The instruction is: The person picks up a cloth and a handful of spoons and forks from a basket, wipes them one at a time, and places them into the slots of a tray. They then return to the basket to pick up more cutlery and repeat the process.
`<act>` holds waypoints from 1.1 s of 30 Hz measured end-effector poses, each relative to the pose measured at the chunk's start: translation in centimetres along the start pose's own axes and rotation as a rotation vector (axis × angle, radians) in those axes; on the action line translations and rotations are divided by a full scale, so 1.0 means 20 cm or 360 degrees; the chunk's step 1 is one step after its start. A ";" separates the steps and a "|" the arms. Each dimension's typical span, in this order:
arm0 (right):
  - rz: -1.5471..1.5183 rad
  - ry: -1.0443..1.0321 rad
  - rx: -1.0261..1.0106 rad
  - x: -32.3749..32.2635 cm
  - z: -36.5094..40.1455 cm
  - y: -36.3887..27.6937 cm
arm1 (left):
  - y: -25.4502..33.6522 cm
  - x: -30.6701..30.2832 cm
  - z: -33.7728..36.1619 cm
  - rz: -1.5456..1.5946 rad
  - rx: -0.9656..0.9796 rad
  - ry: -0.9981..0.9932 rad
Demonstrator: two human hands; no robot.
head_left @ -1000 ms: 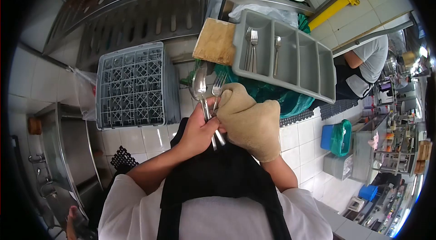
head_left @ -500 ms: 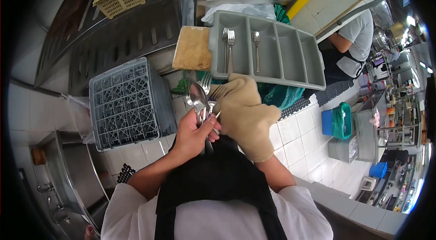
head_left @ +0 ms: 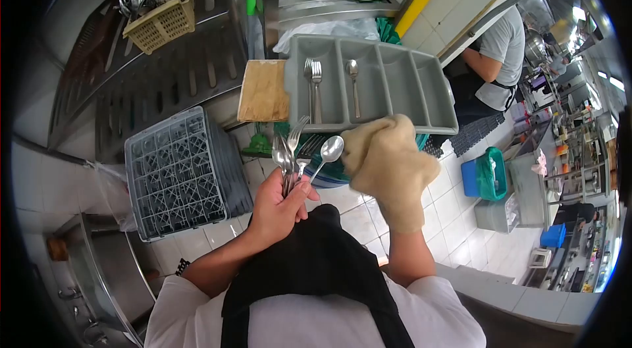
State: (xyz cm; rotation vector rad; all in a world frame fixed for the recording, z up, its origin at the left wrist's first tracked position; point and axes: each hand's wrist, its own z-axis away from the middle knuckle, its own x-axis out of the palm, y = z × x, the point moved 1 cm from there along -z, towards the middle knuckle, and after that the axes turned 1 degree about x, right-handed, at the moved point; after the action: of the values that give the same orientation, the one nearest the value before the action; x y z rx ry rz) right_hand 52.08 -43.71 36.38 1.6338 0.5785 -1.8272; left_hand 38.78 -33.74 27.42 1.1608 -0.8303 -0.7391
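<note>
Honestly there's no readable text anywhere here, no labels, brands or numbers. The grey cutlery tray [head_left: 395, 84], the dish rack [head_left: 178, 170] and the yellow basket [head_left: 161, 22] are all plain, and the stuff far off on the right is too small to make out

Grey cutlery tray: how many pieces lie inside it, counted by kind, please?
Forks: 2
Spoon: 1
Total in the tray: 3

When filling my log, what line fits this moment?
left grip: shut on cutlery | right grip: under cloth, by spoon | tray: forks inside
</note>
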 end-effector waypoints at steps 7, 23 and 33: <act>-0.0305 0.0234 -0.0071 0.36 0.01 0.13 | 0.00 0.14 -0.06 -0.0040 -0.0104 -0.0278; -0.0695 0.0381 -0.0165 0.22 0.18 0.38 | -0.11 0.40 -0.17 -0.0055 -0.0173 -0.0371; 0.0591 0.0263 -0.0039 0.48 -0.16 1.14 | -0.17 0.38 -0.09 0.0220 -0.0534 -0.0254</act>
State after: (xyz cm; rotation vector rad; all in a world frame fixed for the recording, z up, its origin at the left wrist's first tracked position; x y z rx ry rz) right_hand 69.81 -59.32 28.22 1.7518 0.3353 -1.4218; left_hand 44.02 -40.16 25.14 0.7448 -0.8712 -0.8274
